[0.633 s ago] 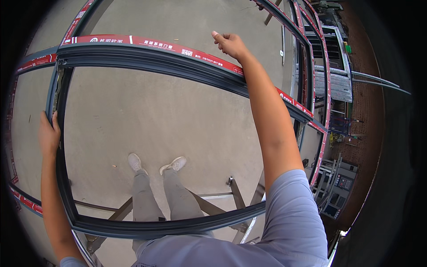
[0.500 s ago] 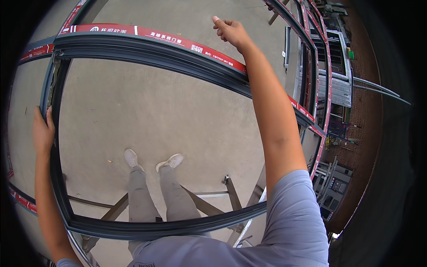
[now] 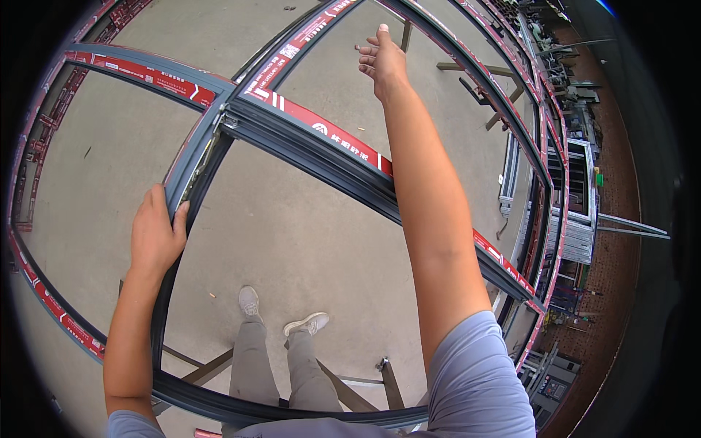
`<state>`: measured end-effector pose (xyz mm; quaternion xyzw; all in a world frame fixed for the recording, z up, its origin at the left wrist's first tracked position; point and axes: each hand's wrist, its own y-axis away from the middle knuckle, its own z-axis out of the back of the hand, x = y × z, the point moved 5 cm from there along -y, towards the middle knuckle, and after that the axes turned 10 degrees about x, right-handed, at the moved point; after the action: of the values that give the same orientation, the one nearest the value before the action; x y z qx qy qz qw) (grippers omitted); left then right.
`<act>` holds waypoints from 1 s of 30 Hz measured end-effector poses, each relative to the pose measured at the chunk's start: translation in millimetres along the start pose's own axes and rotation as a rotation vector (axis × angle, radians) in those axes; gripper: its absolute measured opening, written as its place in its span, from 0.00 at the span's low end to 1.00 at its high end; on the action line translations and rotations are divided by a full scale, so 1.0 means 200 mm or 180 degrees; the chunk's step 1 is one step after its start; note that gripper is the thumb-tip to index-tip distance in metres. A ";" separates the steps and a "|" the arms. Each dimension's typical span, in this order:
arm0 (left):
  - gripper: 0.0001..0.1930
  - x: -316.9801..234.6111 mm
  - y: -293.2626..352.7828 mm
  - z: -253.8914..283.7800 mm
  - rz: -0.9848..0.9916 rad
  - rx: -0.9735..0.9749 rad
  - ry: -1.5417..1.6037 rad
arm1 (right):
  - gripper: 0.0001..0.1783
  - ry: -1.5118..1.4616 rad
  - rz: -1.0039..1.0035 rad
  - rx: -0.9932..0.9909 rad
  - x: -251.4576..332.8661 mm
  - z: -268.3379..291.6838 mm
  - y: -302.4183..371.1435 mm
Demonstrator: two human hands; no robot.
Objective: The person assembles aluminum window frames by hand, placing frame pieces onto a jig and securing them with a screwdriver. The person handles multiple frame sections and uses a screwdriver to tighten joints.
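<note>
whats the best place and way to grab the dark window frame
Probably the left bar of the dark window frame, from its outer left side: it is narrow, with open space on both sides, so fingers and thumb can straddle it. The left hand is there.

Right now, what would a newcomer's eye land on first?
A large dark frame bearing a red strip spans the middle, with the left hand gripping its left side. The empty right hand extends beyond its far side. Pale shoes show through it, below centre.

Soft, even light; black corners; strong fisheye bowing
</note>
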<state>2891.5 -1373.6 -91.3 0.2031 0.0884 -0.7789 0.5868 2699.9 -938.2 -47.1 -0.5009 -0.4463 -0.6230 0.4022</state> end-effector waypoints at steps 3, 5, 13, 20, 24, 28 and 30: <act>0.24 0.04 -0.08 0.03 0.0003 0.0419 0.0471 | 0.41 -0.0037 -0.0011 0.0032 0.05 -0.26 -0.13; 0.26 0.05 -0.13 0.02 -0.0117 0.0515 0.0995 | 0.41 -0.0263 0.0174 -0.0216 0.05 -0.35 -0.26; 0.29 0.11 -0.13 -0.06 -0.0076 0.0652 0.1309 | 0.18 0.0063 0.0195 -0.0488 -0.04 -0.40 -0.57; 0.31 0.11 -0.17 -0.06 -0.0437 0.0518 0.1257 | 0.33 0.0993 0.0179 -0.1451 0.05 -0.39 -0.40; 0.30 0.12 -0.18 -0.08 -0.0284 0.0557 0.1301 | 0.34 0.0927 0.0157 -0.0942 0.10 -0.39 -0.38; 0.30 0.12 -0.16 -0.07 -0.0308 0.0515 0.1176 | 0.33 0.1261 0.0278 -0.1360 0.11 -0.37 -0.40; 0.29 0.11 -0.14 -0.05 -0.0354 0.0507 0.1217 | 0.34 0.1279 0.0248 -0.1337 0.09 -0.35 -0.43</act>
<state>2861.8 -1381.1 -112.5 0.3876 0.1473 -0.7619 0.4976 2596.0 -982.9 -49.4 -0.4566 -0.1994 -0.7726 0.3936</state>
